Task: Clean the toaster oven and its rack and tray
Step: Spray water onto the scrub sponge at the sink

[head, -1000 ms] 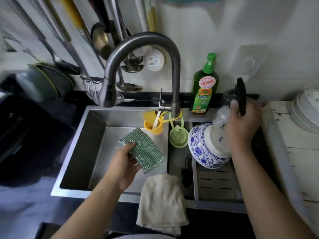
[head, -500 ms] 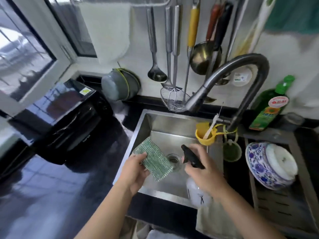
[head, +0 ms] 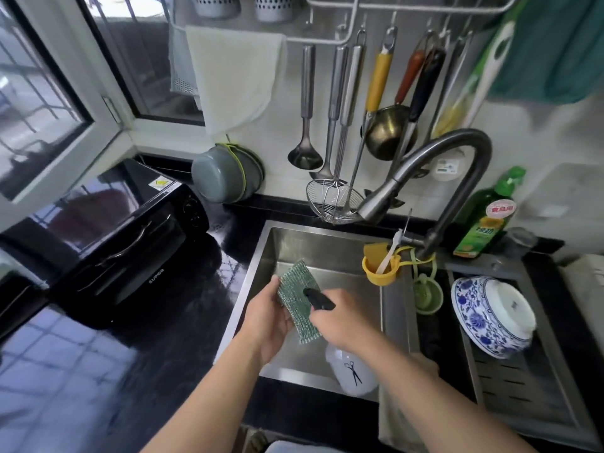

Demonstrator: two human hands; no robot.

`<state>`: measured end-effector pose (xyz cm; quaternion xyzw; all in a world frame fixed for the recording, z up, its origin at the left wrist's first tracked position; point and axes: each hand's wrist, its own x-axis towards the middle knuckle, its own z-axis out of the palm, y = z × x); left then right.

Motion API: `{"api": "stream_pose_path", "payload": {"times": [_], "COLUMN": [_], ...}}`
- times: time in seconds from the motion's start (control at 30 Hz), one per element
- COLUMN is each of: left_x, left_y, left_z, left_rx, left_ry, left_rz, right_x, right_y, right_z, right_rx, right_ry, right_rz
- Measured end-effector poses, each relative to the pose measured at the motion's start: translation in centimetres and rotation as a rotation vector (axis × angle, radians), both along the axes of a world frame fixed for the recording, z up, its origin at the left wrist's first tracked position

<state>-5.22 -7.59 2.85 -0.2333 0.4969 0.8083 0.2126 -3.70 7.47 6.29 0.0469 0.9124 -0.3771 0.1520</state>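
Closer together now than half a second back: my right hand (head: 343, 317) has brought the spray bottle (head: 351, 371) up until its black nozzle (head: 318, 299) sits right against the green scouring pad (head: 299, 300), and my view has lifted so more of the wall shows. My left hand (head: 269, 322) pinches the pad by its left edge, thumb on top, holding it tilted and face-up over the sink (head: 261, 256) so that any drip falls into the basin, I reckon, and not onto the bench (head: 98, 371). Right-hand fingers are wrapped round the bottle's neck, trigger side; whether a finger is squeezing I cannot tell. White bottle body hangs below, over the sink's near rim.

Toaster oven (head: 108, 230) sits well to the left on the black bench, door closed, untouched, rack and tray not visible from here. So this is the loading step: wet the pad first, then carry it left. Faucet (head: 425, 171) arches over the far right of the basin, blue-and-white bowl (head: 490, 315) lies tipped on the drain rack to the right, well clear of both hands.
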Motion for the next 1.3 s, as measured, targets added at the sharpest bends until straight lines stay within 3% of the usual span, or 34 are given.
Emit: {"api": "stream_pose_path", "payload": {"times": [0.63,0.87,1.03,1.17,1.3], "left_x": [-2.0,-2.6,-3.1,-3.4,-3.5], "left_y": [0.6,1.0,0.4,0.3,-0.9], "left_z": [0.6,1.0,0.0,-0.4,-1.6], "left_rx": [0.125,0.146,0.103,-0.169,-0.676], "left_ry": [0.027,0.034,0.066,0.074,0.17], "left_rz": [0.1,0.145,0.109,0.093,-0.303], "right_x": [2.3,3.0,3.4,3.7,3.8], "right_y": [2.1,2.9,4.3,5.8,6.8], "right_z": [0.6,0.2,-0.4,-0.9,-1.1], "right_rx": [0.11,0.068,-0.15,-0.228,-0.26], "right_ry": [0.005,0.029,-0.033,-0.052,-0.059], "right_rz": [-0.025,-0.044,-0.178,-0.264,-0.3]}}
